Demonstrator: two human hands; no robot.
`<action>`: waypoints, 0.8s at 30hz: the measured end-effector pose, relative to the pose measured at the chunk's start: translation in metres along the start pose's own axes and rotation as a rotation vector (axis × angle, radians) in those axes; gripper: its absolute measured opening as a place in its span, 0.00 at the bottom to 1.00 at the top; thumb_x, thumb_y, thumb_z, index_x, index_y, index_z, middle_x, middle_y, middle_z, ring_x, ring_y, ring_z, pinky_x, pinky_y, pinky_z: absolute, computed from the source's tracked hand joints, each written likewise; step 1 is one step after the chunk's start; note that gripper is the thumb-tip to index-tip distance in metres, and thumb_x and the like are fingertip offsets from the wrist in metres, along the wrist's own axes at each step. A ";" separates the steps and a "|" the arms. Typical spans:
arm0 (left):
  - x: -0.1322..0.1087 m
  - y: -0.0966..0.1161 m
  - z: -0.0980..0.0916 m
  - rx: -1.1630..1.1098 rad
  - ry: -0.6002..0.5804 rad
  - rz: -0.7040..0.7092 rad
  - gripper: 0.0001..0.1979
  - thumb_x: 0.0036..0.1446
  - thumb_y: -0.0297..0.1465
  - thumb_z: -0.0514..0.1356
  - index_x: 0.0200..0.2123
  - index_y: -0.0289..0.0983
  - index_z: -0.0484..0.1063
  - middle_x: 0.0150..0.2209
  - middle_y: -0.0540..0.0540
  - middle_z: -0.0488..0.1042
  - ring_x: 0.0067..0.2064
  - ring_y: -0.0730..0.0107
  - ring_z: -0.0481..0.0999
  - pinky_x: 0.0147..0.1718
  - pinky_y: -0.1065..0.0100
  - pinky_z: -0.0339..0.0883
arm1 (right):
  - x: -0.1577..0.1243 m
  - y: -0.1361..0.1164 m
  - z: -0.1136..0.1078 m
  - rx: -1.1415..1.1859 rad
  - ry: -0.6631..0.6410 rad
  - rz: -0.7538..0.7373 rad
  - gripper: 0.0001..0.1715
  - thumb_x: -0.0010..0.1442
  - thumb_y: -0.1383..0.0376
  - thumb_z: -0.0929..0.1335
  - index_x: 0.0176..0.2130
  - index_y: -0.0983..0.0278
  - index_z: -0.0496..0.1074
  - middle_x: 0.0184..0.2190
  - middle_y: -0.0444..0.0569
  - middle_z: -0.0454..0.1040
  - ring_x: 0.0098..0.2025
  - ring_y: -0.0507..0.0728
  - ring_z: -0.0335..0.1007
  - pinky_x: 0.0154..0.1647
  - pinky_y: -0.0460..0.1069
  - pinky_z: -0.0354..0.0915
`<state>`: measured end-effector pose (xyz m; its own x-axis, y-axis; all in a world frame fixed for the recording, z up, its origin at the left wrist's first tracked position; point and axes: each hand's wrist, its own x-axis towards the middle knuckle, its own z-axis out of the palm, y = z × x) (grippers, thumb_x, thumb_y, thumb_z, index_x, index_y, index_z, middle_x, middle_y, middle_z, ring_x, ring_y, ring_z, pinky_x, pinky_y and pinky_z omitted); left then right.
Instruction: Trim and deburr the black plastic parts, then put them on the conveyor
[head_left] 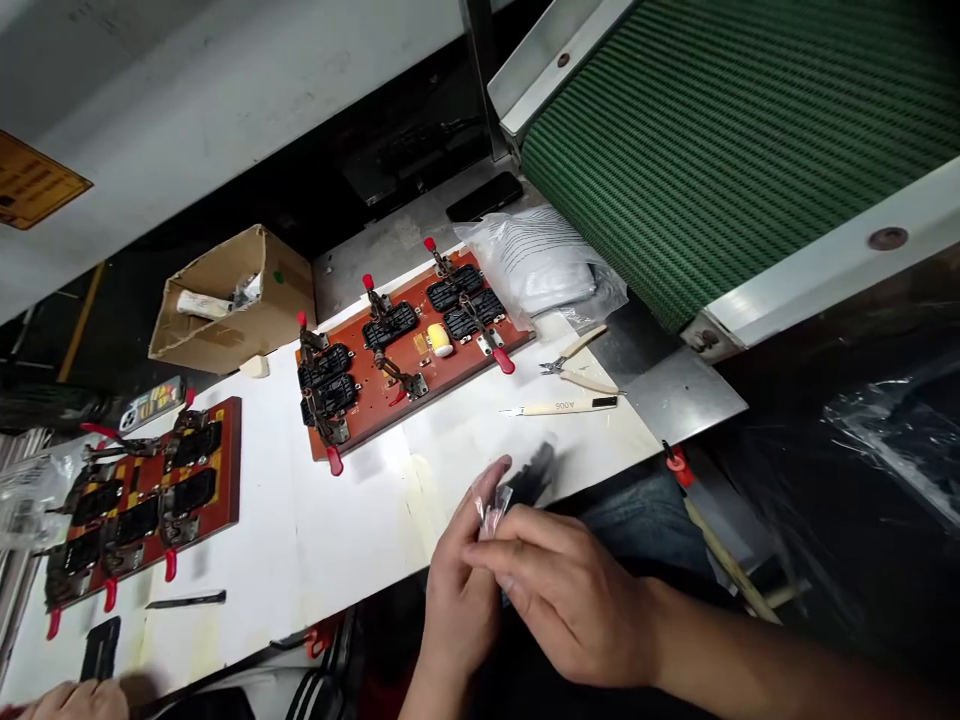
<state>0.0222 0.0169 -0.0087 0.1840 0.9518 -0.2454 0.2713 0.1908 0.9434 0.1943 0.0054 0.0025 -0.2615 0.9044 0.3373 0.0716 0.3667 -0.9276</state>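
Observation:
My left hand (461, 590) is closed around a black part (534, 472), which sticks out past the fingertips at the table's front edge. Motion blurs this part, and its exact kind is unclear. A crumpled bit of clear plastic film (493, 508) shows between my two hands. Pressed against the left one, my right hand (574, 600) pinches that film between thumb and index finger. Just beyond them on the white table top lie a craft knife (559, 407) with a pale handle and side cutters (577, 362) with cream grips.
A red-brown clamp fixture (367, 425) holds black parts and a yellow-white roll (440, 340). Left of it stand a second fixture (229, 470) and a cardboard box (225, 345). A plastic bag (547, 265) lies beside a green conveyor (720, 140). Another person's hand (79, 700) shows lower left.

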 end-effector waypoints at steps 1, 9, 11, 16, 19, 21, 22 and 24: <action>0.001 0.001 0.000 -0.031 0.050 -0.029 0.23 0.70 0.44 0.65 0.65 0.47 0.78 0.67 0.44 0.77 0.69 0.50 0.76 0.71 0.51 0.70 | -0.002 -0.002 0.001 0.021 -0.002 0.001 0.25 0.73 0.72 0.63 0.64 0.61 0.73 0.46 0.54 0.78 0.46 0.60 0.78 0.49 0.55 0.77; 0.000 0.009 -0.008 -0.477 0.184 -0.143 0.31 0.64 0.40 0.73 0.68 0.49 0.74 0.67 0.42 0.77 0.67 0.51 0.78 0.67 0.56 0.74 | -0.035 0.027 0.003 0.536 0.090 0.615 0.20 0.75 0.47 0.69 0.48 0.61 0.74 0.36 0.47 0.79 0.32 0.54 0.73 0.33 0.49 0.70; -0.002 0.010 -0.008 -0.477 0.118 -0.191 0.30 0.63 0.39 0.73 0.68 0.48 0.75 0.66 0.39 0.78 0.66 0.48 0.78 0.65 0.52 0.76 | -0.036 0.037 0.000 0.734 0.153 0.689 0.24 0.72 0.44 0.71 0.45 0.62 0.74 0.34 0.45 0.77 0.29 0.52 0.70 0.30 0.47 0.68; 0.004 0.012 -0.007 -0.357 -0.088 -0.387 0.26 0.63 0.44 0.72 0.62 0.45 0.81 0.57 0.38 0.84 0.58 0.49 0.83 0.56 0.55 0.81 | -0.027 0.044 -0.024 0.578 0.224 0.524 0.22 0.69 0.54 0.76 0.58 0.58 0.78 0.60 0.52 0.78 0.60 0.61 0.76 0.63 0.55 0.71; 0.006 0.015 -0.008 -0.189 -0.339 -0.483 0.23 0.63 0.50 0.69 0.49 0.39 0.88 0.42 0.37 0.87 0.45 0.53 0.86 0.45 0.58 0.82 | -0.027 0.046 -0.039 0.465 0.074 0.457 0.24 0.68 0.56 0.76 0.61 0.57 0.79 0.69 0.52 0.72 0.66 0.64 0.72 0.70 0.58 0.66; 0.003 0.015 -0.008 -0.068 -0.435 -0.497 0.25 0.61 0.54 0.69 0.38 0.37 0.89 0.35 0.38 0.85 0.37 0.58 0.83 0.38 0.62 0.79 | -0.032 0.048 -0.046 0.456 -0.056 0.491 0.22 0.67 0.55 0.76 0.57 0.59 0.81 0.54 0.49 0.83 0.54 0.61 0.80 0.58 0.54 0.74; 0.000 0.013 -0.006 -0.015 -0.450 -0.488 0.26 0.59 0.56 0.70 0.35 0.37 0.88 0.32 0.39 0.84 0.33 0.60 0.82 0.35 0.64 0.77 | -0.035 0.050 -0.050 0.434 -0.114 0.506 0.21 0.66 0.54 0.77 0.55 0.59 0.82 0.46 0.47 0.85 0.47 0.59 0.82 0.52 0.51 0.75; -0.001 0.005 0.000 0.066 -0.383 -0.475 0.28 0.59 0.58 0.69 0.34 0.38 0.87 0.31 0.42 0.83 0.31 0.62 0.80 0.33 0.63 0.78 | -0.042 0.056 -0.061 0.329 -0.211 0.531 0.21 0.60 0.52 0.80 0.48 0.60 0.82 0.39 0.44 0.84 0.41 0.57 0.81 0.44 0.47 0.73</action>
